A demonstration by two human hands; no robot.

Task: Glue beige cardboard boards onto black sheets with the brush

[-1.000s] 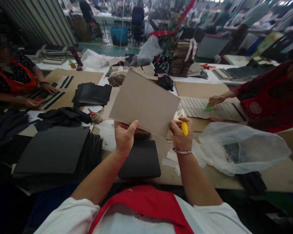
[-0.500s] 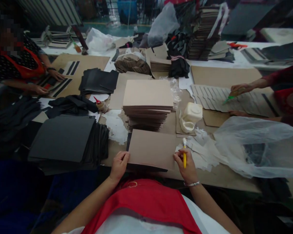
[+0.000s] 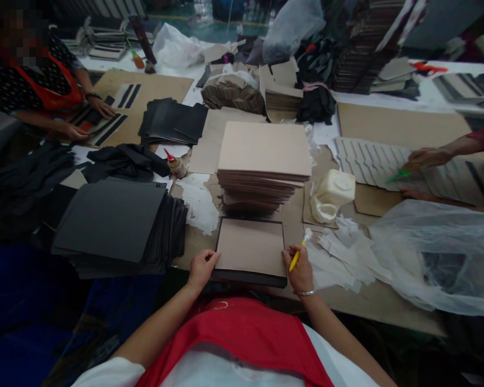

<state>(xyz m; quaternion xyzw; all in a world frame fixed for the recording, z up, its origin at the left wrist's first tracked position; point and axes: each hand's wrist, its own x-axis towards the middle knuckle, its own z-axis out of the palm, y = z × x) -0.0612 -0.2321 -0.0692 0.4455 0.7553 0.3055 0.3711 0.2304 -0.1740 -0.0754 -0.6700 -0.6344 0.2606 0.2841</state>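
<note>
A brown cardboard sheet [image 3: 250, 246] lies flat on a slightly larger black sheet [image 3: 248, 278] at the table's near edge. My left hand [image 3: 200, 267] presses the cardboard's lower left corner, fingers curled on its edge. My right hand [image 3: 299, 269] rests at the lower right corner and grips a yellow-handled brush [image 3: 297, 254], its white tip pointing away from me. Just behind stands a tall stack of brown cardboard sheets [image 3: 265, 161].
A pile of black sheets [image 3: 113, 226] lies at my left. A white glue jug [image 3: 333, 192], paper scraps [image 3: 341, 252] and a clear plastic bag [image 3: 439, 252] are at my right. A glue bottle [image 3: 176, 165] stands left of the stack. Other people's hands work on cardboard at far left [image 3: 100, 110] and far right [image 3: 425, 158].
The cardboard sheet, held up in the air before, has come down and now lies squared on the black sheet. Both hands moved down with it to its near corners.
</note>
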